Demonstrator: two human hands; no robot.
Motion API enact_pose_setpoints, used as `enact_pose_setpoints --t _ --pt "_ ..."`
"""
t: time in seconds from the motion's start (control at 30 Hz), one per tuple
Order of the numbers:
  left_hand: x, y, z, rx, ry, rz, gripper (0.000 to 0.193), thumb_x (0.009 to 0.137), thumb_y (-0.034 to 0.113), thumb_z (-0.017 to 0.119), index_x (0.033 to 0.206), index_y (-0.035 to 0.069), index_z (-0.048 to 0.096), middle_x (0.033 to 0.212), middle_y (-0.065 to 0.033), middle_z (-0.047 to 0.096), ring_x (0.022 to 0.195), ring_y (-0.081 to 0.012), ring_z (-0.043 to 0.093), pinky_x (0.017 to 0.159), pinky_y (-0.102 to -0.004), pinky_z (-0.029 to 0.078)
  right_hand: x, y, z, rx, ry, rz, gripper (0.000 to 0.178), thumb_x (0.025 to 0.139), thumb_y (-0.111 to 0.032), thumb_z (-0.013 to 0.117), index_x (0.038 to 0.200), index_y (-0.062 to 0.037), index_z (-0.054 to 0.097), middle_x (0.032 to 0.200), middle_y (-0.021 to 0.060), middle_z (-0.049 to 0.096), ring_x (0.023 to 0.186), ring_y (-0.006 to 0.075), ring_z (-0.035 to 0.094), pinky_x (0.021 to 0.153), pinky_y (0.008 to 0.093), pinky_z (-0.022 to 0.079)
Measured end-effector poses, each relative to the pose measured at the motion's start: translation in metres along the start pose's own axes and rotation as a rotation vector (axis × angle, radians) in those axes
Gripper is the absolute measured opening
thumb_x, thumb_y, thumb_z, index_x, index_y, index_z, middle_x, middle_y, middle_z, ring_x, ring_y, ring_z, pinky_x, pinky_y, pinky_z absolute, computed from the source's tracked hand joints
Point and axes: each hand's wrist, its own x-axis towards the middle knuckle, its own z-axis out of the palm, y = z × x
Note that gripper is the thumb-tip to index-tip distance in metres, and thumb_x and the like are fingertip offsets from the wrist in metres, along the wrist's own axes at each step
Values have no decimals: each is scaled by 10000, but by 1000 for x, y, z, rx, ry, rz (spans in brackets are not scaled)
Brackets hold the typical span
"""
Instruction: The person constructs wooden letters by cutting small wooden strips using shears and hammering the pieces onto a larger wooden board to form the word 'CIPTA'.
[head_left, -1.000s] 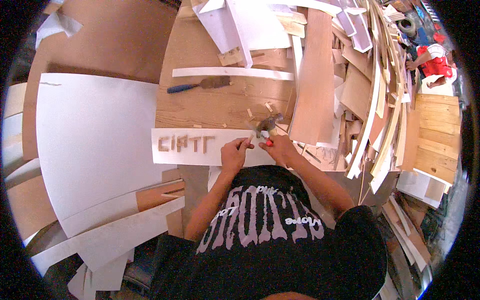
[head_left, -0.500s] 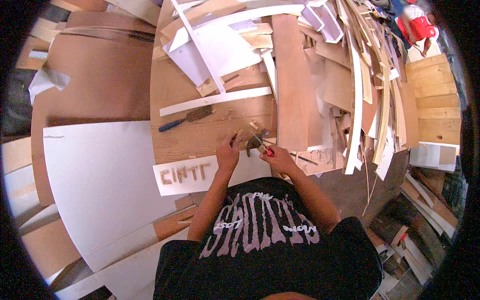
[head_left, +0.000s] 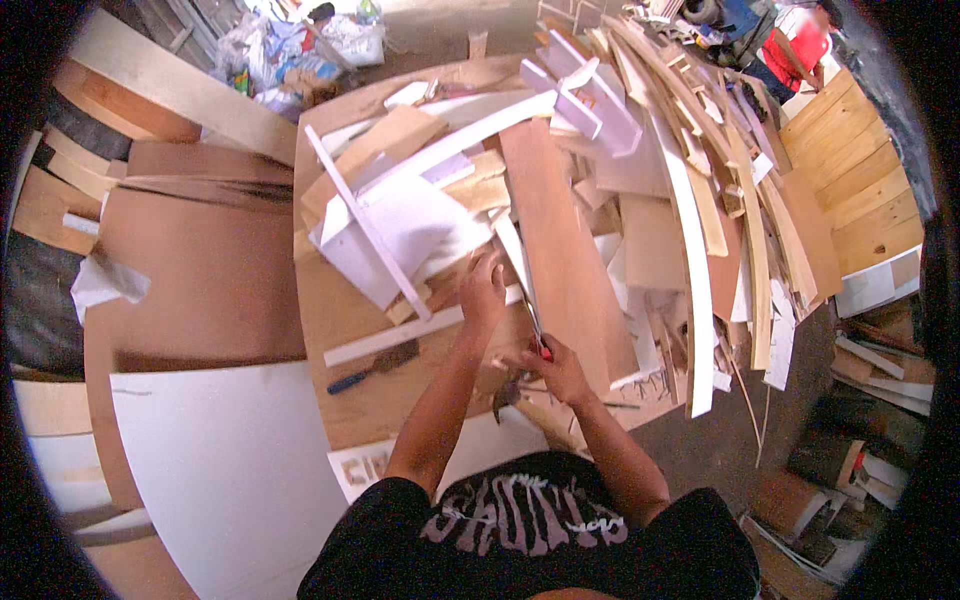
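My left hand reaches over the scrap pile, fingers slightly apart and somewhat blurred; nothing shows in it. Close ahead of its fingertips lies a narrow white strip. My right hand is closed around a red-handled tool with a thin metal shaft pointing away from me; its exact kind is unclear. Just below that hand, a claw hammer lies on the bench, partly hidden. A tool with a blue handle rests left of my left forearm. Small wooden letter shapes sit on a white board in front of me.
Wood and white board offcuts crowd the bench's far side. Long curved strips line its right. A large white panel lies left. Plastic bags are piled behind. A person in red is far right.
My left hand has moved forward from beside the hammer to the offcuts. My right hand keeps the red-handled tool, its shaft now pointing farther away. The view has tilted up, showing the bags.
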Motion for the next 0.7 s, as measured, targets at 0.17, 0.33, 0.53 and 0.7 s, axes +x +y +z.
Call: enact_pose_setpoints --t 0.17,0.33,0.53,0.7 --pt "58 -9 44 337 -185 -26 459 893 138 696 1339 108 594 1346 -202 542 1230 -370 523 996 -456 481 -3 1 -8 186 67 30 364 948 -281 680 1171 -1 615 827 9 600 763 110 559 694 281 480" --pt "65 -36 63 268 -176 -93 356 878 79 686 1231 113 655 1121 -157 623 1041 -360 601 870 -470 514 -21 -8 -13 390 81 56 343 953 -243 688 1183 3 622 869 5 611 818 100 561 743 272 470" --pt "61 -1 36 80 84 -16 217 909 71 653 1121 45 694 932 -176 679 816 -350 663 736 -442 538 -44 -8 -19 279 136 61 336 955 -243 682 1156 22 634 911 30 639 854 120 579 787 287 486" --pt "-13 94 -48 -730 12 -380 233 994 136 620 1168 -7 679 872 -110 715 721 -158 662 655 -294 548 -74 -36 -17 112 140 7 318 943 -275 689 1099 -2 644 880 89 666 819 174 623 772 344 509"
